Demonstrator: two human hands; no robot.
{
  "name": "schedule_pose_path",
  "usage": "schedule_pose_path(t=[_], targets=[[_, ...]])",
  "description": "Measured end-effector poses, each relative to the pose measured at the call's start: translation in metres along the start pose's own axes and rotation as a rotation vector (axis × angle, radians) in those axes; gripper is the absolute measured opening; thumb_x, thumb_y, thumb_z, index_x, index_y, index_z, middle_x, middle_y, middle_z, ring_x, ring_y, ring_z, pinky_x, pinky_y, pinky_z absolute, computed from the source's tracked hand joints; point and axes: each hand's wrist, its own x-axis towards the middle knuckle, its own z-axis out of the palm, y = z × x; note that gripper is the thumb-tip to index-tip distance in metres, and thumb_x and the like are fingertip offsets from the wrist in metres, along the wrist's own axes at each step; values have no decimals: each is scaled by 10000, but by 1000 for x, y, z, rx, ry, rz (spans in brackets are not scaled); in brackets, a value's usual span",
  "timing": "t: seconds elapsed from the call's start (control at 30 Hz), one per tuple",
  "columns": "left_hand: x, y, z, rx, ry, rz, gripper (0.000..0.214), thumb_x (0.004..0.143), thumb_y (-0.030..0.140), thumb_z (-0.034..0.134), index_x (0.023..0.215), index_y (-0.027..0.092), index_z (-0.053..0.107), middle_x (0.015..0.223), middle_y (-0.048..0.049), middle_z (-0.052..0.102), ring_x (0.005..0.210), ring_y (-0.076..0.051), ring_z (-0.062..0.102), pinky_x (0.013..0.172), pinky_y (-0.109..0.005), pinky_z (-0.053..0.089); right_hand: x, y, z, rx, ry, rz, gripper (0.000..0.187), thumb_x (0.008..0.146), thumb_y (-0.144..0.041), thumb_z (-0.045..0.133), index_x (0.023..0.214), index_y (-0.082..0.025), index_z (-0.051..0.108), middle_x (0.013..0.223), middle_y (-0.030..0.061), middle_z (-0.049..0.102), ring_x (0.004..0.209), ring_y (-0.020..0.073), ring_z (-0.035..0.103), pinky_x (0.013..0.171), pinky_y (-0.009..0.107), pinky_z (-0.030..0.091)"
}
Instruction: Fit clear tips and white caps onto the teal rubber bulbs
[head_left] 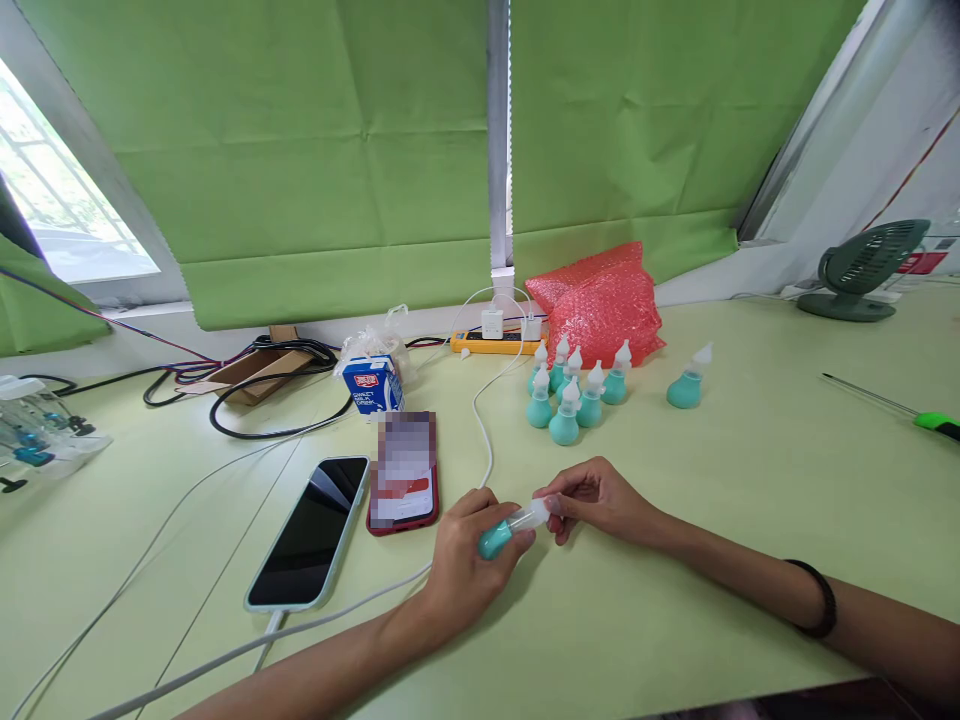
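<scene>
My left hand (469, 550) is wrapped round the teal bulb of a nasal aspirator (517, 520), which lies tilted with its clear tube and whitish tip toward the right. At that tip, the thumb and fingers of my right hand (592, 500) pinch the white end piece. Several like nasal aspirators (565, 422), with teal bulbs and white tips, stand upright in a group beyond my hands. One more aspirator (686, 388) leans apart from them on the right.
Left of my hands lie a black-screened phone (311, 535) on a white cable and a red-cased phone (405, 480). Behind are a milk carton (373, 385), a yellow power strip (487, 343) and red bubble wrap (607, 310). A screwdriver (892, 400) and green fan (862, 270) are at right.
</scene>
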Motion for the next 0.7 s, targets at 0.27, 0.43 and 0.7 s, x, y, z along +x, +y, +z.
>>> schedule_pose_path(t=[0.27, 0.43, 0.7], targets=[[0, -3, 4, 106, 80, 6, 177, 751, 288, 522, 752, 173, 656, 621, -23, 465, 613, -131, 445, 533, -224, 338, 1, -2, 10, -37, 100, 47, 393, 639, -483, 604, 669, -92, 596, 558, 26, 587, 472, 122, 577, 491, 261, 503], [0, -4, 5, 123, 123, 39, 178, 732, 272, 543, 823, 179, 663, 628, -30, 491, 618, -138, 450, 532, -232, 347, 0, -2, 14, -36, 160, 93, 422, 618, -522, 595, 607, -102, 567, 523, 19, 579, 430, 114, 562, 446, 242, 491], [0, -1, 1, -32, 37, -50, 202, 761, 320, 520, 755, 175, 660, 627, -12, 451, 597, -115, 438, 530, -219, 327, -3, -6, 17, 54, 141, 71, 374, 626, -473, 621, 599, -105, 560, 522, 7, 577, 436, 117, 573, 467, 241, 500]])
